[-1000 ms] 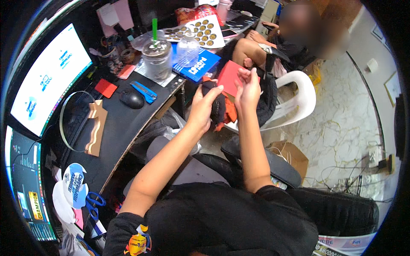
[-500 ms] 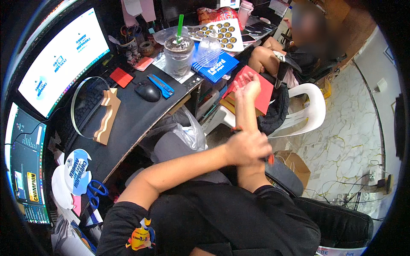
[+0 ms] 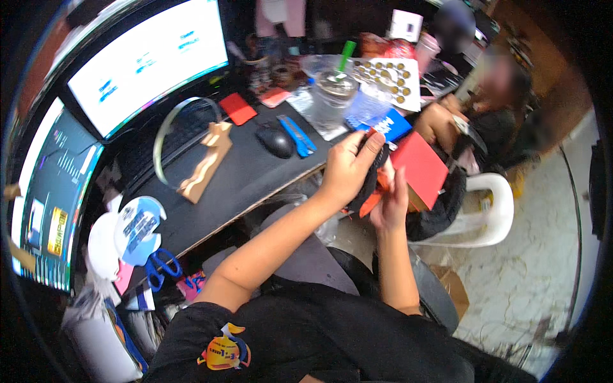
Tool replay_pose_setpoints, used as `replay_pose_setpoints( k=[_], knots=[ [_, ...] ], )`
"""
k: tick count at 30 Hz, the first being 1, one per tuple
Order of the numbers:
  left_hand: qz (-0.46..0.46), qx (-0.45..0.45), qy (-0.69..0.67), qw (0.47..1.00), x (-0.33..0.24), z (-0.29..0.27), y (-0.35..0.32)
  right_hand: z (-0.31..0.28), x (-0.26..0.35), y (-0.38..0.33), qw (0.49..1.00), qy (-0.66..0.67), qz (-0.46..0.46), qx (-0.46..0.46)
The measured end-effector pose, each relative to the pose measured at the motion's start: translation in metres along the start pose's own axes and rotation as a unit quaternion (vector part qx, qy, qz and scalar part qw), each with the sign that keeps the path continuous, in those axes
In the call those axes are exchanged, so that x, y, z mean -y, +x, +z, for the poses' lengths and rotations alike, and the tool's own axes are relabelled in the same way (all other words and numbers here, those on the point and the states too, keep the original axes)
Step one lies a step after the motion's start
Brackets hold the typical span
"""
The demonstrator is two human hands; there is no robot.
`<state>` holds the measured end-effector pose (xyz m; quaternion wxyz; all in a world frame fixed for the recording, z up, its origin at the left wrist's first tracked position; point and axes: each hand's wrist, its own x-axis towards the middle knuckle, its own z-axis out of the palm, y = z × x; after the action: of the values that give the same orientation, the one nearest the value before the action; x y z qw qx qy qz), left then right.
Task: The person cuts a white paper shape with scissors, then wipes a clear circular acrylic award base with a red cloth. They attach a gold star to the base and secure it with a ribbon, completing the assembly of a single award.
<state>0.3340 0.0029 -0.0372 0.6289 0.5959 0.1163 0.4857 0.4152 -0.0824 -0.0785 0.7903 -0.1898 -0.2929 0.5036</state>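
Observation:
My left hand point(image 3: 348, 167) is closed around a black and orange band point(image 3: 371, 180) in front of my chest. The thumb lies on top, and the band hangs down on the palm side. My right hand point(image 3: 391, 203) is close beside it with fingers stretched upward. The band's orange ends point(image 3: 370, 203) come against or very near the right hand's thumb side; blur hides whether they touch. Just beyond both hands is a red-topped box point(image 3: 419, 167).
A black desk point(image 3: 246, 172) carries a mouse point(image 3: 275, 140), a blue cutter point(image 3: 296, 136), a wooden cutout point(image 3: 209, 165) and a cup with a green straw point(image 3: 333, 96). Blue scissors point(image 3: 161, 268) lie at left. A white chair point(image 3: 498, 210) stands right, near a seated person point(image 3: 498, 108).
My left hand has left the right wrist and moved up, now with the black and orange band in it. My right hand has drawn lower and nearer. The view has shifted.

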Motion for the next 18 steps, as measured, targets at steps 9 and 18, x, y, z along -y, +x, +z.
replay_pose_setpoints(
  k=[9,18],
  knots=[
    [0.248,-0.090,0.542,0.798,-0.063,-0.123,-0.050,0.029,-0.075,0.016,0.964,-0.203,0.170,0.019],
    [-0.096,-0.244,0.261,0.929,-0.131,-0.266,-0.057,0.070,-0.156,0.131,0.980,-0.012,0.196,0.032]
  ],
)
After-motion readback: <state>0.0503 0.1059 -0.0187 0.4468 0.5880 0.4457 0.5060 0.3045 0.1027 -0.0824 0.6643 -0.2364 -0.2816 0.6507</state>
